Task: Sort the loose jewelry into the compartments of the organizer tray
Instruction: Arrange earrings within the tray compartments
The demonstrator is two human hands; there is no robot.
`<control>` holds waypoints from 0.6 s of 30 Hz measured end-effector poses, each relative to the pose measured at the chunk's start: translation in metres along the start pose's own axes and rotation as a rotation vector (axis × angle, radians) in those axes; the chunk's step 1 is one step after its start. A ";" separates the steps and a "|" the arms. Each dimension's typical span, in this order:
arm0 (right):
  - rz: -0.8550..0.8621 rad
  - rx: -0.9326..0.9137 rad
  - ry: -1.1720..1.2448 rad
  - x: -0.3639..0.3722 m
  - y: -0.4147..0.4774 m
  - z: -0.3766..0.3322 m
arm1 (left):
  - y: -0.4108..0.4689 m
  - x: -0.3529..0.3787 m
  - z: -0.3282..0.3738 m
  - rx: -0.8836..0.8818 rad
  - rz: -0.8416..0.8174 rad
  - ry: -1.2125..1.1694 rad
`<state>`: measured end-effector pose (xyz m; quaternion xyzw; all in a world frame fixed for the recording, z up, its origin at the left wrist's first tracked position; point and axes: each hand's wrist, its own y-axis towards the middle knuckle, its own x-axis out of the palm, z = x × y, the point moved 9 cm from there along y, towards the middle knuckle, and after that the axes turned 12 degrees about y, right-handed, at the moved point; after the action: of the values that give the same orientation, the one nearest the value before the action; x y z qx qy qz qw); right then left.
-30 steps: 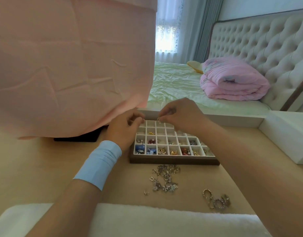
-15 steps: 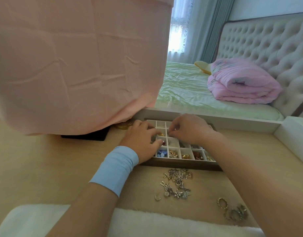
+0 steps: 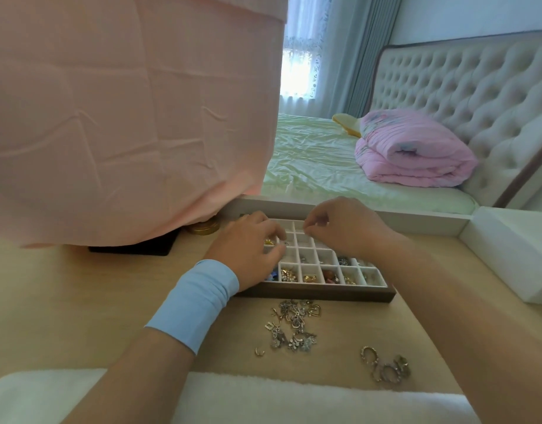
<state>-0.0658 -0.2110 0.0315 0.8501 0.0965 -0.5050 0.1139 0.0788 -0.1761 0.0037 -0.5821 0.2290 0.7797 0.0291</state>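
The organizer tray (image 3: 318, 294) has a brown frame and white compartments, and several of the near ones hold gold, red and blue pieces. My left hand (image 3: 246, 254) lies over the tray's left side. Its curled fingertips pinch what looks like a small silver ring. My right hand (image 3: 340, 229) hovers over the back compartments with thumb and fingers curled together. Anything between them is too small to see. Loose silver jewelry (image 3: 294, 327) lies in a pile in front of the tray. A single small ring (image 3: 259, 351) and a cluster of gold rings (image 3: 386, 367) lie nearer me.
A pink cloth (image 3: 126, 117) hangs over something at the left, with a black base (image 3: 132, 250) and a gold round tin (image 3: 204, 229) under its edge. A white block (image 3: 514, 255) stands at the right. A white fluffy edge (image 3: 263, 396) runs along the front, and a bed lies behind.
Both hands have come down from above the tray's back edge to its compartments. My left hand now lies over the left side. The view has shifted a little.
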 end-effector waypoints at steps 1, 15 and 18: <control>-0.014 -0.016 0.046 -0.006 -0.013 0.000 | 0.000 -0.002 0.010 0.016 -0.009 -0.043; -0.537 0.187 0.057 0.016 -0.137 0.053 | -0.037 0.036 0.140 0.337 -0.368 0.128; -0.554 0.184 0.023 0.025 -0.138 0.056 | -0.042 0.043 0.145 0.355 -0.405 0.124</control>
<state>-0.1394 -0.0945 -0.0295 0.8039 0.2797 -0.5139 -0.1071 -0.0518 -0.0910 -0.0180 -0.6484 0.2424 0.6686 0.2717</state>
